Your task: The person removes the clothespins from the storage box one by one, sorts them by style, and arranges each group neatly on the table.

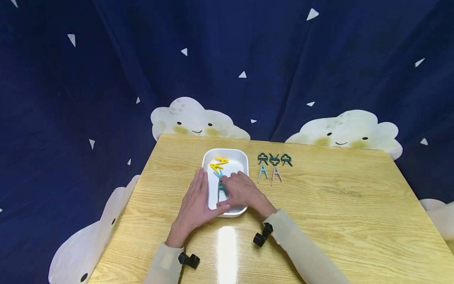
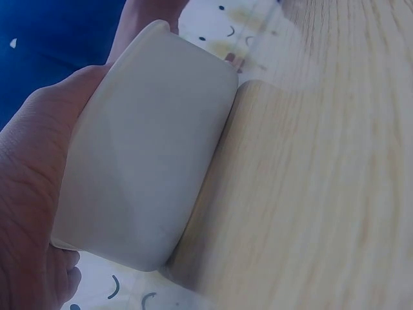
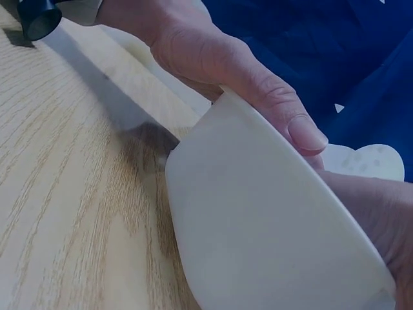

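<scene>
Sleeves [image 1: 301, 246] lead to left fingers [image 1: 202, 182] straight against white tray [image 1: 237, 162], right fingers [image 1: 234, 184] inside it, grip unclear.

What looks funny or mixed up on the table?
The middle dark clip in the far row looks odd: it's flipped the opposite way from the dark clips on either side of it. I can't see anything spilled or broken.

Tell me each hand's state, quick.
Left hand: open, against the white tray.
Right hand: at the dark green clothespin; whether holding it, cannot be told.
</scene>
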Available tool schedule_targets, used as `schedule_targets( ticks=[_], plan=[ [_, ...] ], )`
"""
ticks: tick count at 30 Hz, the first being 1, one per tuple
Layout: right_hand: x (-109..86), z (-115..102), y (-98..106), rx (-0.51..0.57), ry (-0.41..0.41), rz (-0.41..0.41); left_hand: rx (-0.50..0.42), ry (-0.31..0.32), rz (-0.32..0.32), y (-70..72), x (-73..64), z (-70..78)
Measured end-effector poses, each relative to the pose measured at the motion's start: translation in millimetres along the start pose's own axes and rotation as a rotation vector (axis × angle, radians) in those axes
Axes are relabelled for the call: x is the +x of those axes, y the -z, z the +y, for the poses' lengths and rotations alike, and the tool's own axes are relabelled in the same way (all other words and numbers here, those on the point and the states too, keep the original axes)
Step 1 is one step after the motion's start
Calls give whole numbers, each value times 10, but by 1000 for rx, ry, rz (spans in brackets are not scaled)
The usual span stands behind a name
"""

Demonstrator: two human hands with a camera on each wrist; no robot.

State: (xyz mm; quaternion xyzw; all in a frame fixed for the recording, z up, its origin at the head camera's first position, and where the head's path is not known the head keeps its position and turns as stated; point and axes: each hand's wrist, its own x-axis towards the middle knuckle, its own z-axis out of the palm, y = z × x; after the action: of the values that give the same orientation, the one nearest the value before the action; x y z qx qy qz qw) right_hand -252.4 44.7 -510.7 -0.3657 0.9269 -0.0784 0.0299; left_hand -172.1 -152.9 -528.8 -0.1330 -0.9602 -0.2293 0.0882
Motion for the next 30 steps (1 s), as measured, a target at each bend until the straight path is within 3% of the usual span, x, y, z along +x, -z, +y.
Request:
schedule_targets(
  ticks=[17, 30],
  plan=[
    [-91, 51, 198, 179, -20, 103, 13, 0, 0, -7, 12, 2],
    [-396, 464, 533, 218, -143, 174, 30, 30, -27, 0, 28, 8]
  ],
)
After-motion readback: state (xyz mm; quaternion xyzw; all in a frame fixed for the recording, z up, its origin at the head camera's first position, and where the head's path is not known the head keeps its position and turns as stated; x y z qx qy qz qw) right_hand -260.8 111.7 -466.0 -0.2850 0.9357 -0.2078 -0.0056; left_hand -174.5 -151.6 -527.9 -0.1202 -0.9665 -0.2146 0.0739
